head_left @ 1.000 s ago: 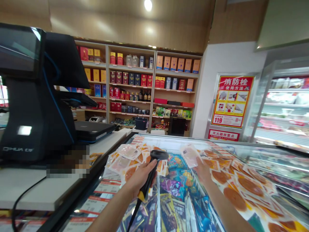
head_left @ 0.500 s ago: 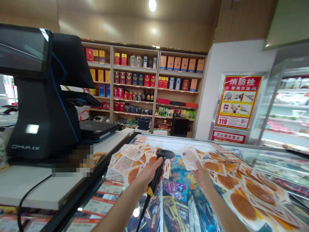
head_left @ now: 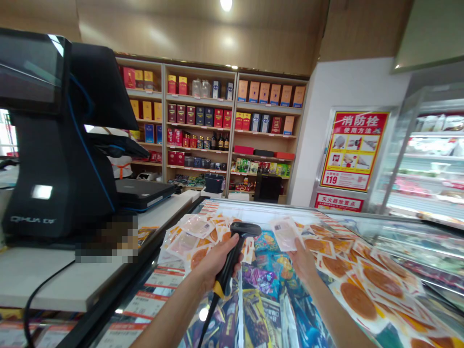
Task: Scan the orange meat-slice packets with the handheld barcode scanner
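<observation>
My left hand [head_left: 219, 261] is wrapped round the handle of a black and yellow barcode scanner [head_left: 229, 261], its head pointing right and its cable trailing down. Pinched at its lower edge, a flat whitish packet [head_left: 285, 233] with a printed label is in my right hand [head_left: 301, 258]. The packet is held up facing the scanner head, a short gap between them. Under my left hand and beyond it lies a pile of similar flat packets [head_left: 194, 227]. To the right of my right hand spreads a larger pile of packets with round brown discs [head_left: 358, 299].
Both piles rest on a glass-topped freezer holding colourful bags [head_left: 261, 280]. A black checkout terminal [head_left: 54, 164] stands on the white counter [head_left: 54, 280] at left. Shelves of boxed bottles [head_left: 199, 116] line the back wall. A red and yellow sign [head_left: 357, 150] hangs at right.
The view has shifted slightly. Both hands keep their holds, the scanner in the left and the packet in the right, with almost no movement between them.
</observation>
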The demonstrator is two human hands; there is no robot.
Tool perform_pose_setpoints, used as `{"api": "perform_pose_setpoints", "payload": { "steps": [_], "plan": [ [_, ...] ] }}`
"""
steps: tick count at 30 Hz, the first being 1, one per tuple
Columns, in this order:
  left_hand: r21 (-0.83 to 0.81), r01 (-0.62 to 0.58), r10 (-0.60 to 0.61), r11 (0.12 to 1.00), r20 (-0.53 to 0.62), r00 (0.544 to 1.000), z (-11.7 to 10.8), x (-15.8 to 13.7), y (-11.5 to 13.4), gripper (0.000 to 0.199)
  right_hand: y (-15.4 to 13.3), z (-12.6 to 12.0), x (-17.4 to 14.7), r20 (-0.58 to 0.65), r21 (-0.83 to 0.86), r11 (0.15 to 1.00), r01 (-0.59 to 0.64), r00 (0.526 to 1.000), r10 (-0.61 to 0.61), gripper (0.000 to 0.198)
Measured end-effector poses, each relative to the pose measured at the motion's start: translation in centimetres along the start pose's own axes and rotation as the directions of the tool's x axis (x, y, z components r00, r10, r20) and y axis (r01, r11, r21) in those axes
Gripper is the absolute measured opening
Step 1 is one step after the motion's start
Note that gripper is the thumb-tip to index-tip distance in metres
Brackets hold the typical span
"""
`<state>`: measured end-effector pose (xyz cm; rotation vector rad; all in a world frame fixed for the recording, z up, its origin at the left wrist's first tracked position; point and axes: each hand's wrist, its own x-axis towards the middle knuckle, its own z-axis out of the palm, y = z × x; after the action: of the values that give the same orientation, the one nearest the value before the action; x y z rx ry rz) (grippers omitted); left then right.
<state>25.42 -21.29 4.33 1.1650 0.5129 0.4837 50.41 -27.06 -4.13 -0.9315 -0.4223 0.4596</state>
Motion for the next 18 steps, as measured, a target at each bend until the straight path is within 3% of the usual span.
{"api": "perform_pose_setpoints", "payload": {
  "steps": [7, 15, 18],
  "plan": [
    [-0.119, 0.03, -0.015, 0.992, 0.124, 0.992, 0.2, -0.4, 0.8, 0.035, -0.1, 0.2, -0.7, 0.066, 0.057, 0.997, 0.055, 0.996, -0.059, 0.05],
    [-0.104, -0.009, 0.023, 0.995, 0.14, 0.99, 1.0, -0.6, 0.5, 0.036, 0.0, 0.1, -0.8, 0.047, 0.075, 0.997, 0.036, 0.998, -0.039, 0.052],
    [-0.055, -0.027, 0.032, 0.998, 0.096, 0.995, 0.5, -0.6, 0.4, 0.036, 0.1, -0.2, -0.7, 0.029, -0.006, 0.999, 0.038, 0.999, -0.037, 0.053]
  ]
}}
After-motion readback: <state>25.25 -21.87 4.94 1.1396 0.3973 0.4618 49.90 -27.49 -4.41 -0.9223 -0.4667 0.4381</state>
